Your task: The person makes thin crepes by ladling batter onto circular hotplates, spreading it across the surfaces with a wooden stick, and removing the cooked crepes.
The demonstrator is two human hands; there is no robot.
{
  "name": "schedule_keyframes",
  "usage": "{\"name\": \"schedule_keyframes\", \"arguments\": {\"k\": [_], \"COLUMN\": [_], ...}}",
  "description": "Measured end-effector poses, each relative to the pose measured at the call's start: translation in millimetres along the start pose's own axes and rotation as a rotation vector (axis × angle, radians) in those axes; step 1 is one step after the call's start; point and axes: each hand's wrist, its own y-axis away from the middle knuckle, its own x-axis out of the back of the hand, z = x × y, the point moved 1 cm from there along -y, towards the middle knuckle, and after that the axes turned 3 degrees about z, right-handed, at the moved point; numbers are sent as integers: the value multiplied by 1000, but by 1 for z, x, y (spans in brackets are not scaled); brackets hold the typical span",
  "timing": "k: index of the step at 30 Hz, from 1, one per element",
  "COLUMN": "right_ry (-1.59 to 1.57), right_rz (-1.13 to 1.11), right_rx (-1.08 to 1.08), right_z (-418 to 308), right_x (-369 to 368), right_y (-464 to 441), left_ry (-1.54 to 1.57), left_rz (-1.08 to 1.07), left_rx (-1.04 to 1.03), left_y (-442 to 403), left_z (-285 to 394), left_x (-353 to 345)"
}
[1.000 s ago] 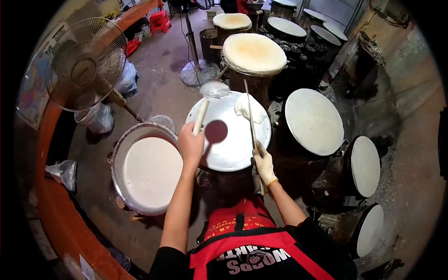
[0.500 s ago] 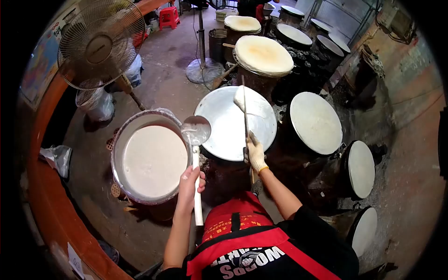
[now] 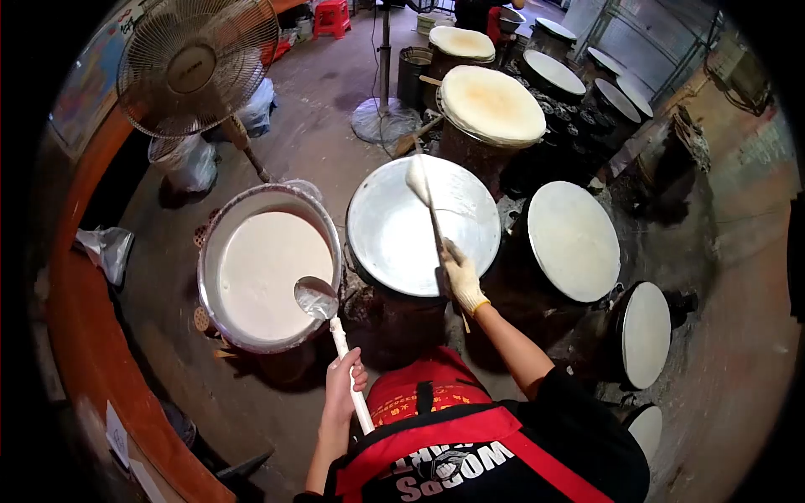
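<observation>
My left hand [image 3: 344, 384] is closed round the white handle of a metal ladle [image 3: 317, 298]. The ladle's bowl is over the near right part of a large metal pot [image 3: 207, 289] filled with pale, creamy batter [image 3: 267, 268]. My right hand [image 3: 461, 277], in a pale work glove, grips a long thin stick [image 3: 433, 222] with a white pad [image 3: 416, 179] near its far end. The stick slants over a wide round metal griddle [image 3: 381, 239], and the pad is over the griddle's far side. Whether the pad presses on the metal I cannot tell.
Several round pale-topped pans [image 3: 573, 241] line the right side. Thick cream-coloured flatbreads [image 3: 493, 105] top stands beyond the griddle. A floor fan [image 3: 194, 69] stands at far left, near a curved orange-brown counter edge [image 3: 71, 335]. Part of another person [image 3: 482, 12] shows at the back.
My left hand has lowered the ladle leftward from between pot and griddle to over the batter pot. The pad on the stick has shifted left across the griddle. The view has shifted slightly.
</observation>
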Motion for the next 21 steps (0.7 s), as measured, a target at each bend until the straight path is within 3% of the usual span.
{"name": "schedule_keyframes", "arguments": {"k": [1, 2, 4, 7, 10, 13, 15, 16, 18, 21], "right_ry": [49, 84, -55, -101, -89, -26, -7, -133, 115, 54], "right_rz": [-75, -226, -354, -237, 8, -223, -367, -485, -617, -858], "right_rx": [16, -262, -284, -101, -133, 106, 123, -97, -98, -95], "right_z": [-14, -66, -58, -19, -11, 19, 18, 3, -33, -48], "right_x": [1, 12, 36, 79, 96, 77, 59, 56, 74, 118], "right_y": [2, 20, 23, 17, 5, -24, -31, -26, -14, -11], "left_ry": [32, 60, 119, 183, 239, 259, 282, 293, 325, 346], "left_rz": [4, 21, 63, 127, 184, 251, 272, 283, 301, 336], "left_rx": [-1, -8, -29, -58, -92, -124, -136, -142, -112, -96], "left_y": [-3, -5, -6, 2, 12, 20, 22, 23, 24, 32], "left_z": [-7, -13, -25, -40, -50, -64, -81, -88, -102, -119], "left_x": [0, -1, -4, -9, -14, -22, -30, -33, -38, -52]}}
